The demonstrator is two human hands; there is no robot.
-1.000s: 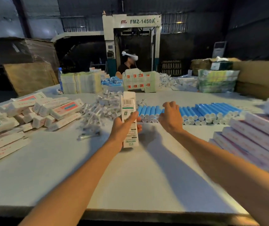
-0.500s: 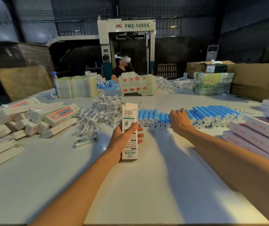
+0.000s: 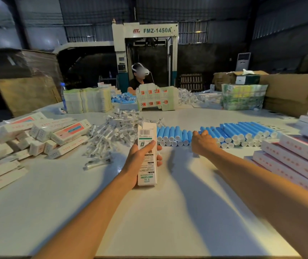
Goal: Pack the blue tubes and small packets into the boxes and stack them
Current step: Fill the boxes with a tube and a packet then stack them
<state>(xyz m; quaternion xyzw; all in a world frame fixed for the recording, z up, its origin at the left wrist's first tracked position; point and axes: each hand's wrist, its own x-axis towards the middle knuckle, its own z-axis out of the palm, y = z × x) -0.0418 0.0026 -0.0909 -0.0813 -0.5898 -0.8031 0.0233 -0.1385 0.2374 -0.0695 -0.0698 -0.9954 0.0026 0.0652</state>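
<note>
Head view: left hand (image 3: 140,159) around white barcoded open-flap box (image 3: 148,171), right hand (image 3: 203,143) over blue tubes (image 3: 173,134), grip unclear.

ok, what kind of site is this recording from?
Most likely a factory or warehouse packing floor: a big industrial machine marked FMZ-1450A stands behind the table, bulk rows of blue tubes and heaps of boxes cover it, and another person works at the far side.

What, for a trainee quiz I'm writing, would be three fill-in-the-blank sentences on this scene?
1. The box in the left hand bears a black ____ near its far end.
2. The right hand reaches the row of ____ tubes.
3. The tubes have ____ caps.
Missing: barcode; blue; white.
</note>
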